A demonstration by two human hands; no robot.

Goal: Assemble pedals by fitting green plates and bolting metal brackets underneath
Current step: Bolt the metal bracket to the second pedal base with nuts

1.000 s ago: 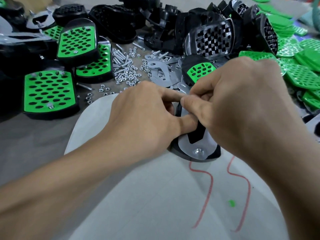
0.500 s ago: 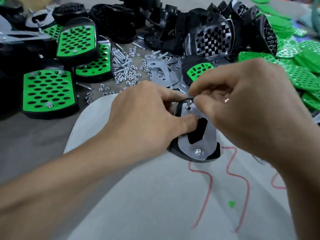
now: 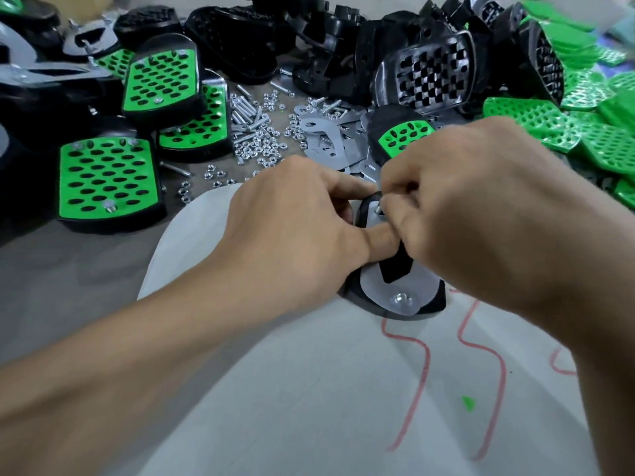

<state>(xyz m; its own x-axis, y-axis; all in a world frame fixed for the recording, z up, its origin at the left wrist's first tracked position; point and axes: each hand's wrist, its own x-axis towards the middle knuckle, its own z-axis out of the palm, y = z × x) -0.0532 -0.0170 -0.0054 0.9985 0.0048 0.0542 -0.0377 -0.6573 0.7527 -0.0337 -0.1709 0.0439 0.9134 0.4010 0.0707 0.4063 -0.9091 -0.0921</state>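
Pedal [image 3: 434,298] lies underside-up beneath us: our left grip [image 3: 295,231] clasps its edge, our right grip [image 3: 481,207] pinches its far bolt [image 3: 378,210]

Grey work surface [image 3: 68,280], white sheet [image 3: 309,389] with red squiggles near centre, upturned black pedal [image 3: 435,298] on its far edge, finished green-plated pedals [image 3: 106,180] far left, loose nuts and bolts [image 3: 257,139] far centre, flat metal brackets [image 3: 326,146] beside them, bare black pedal bodies [image 3: 429,73] beyond, green plates [image 3: 549,121] heaped far right.

Bright green plates [image 3: 106,176] dotted with dark oval holes are framed in black at the left; the white sheet [image 3: 309,389] is marked with red wavy lines [image 3: 426,369].
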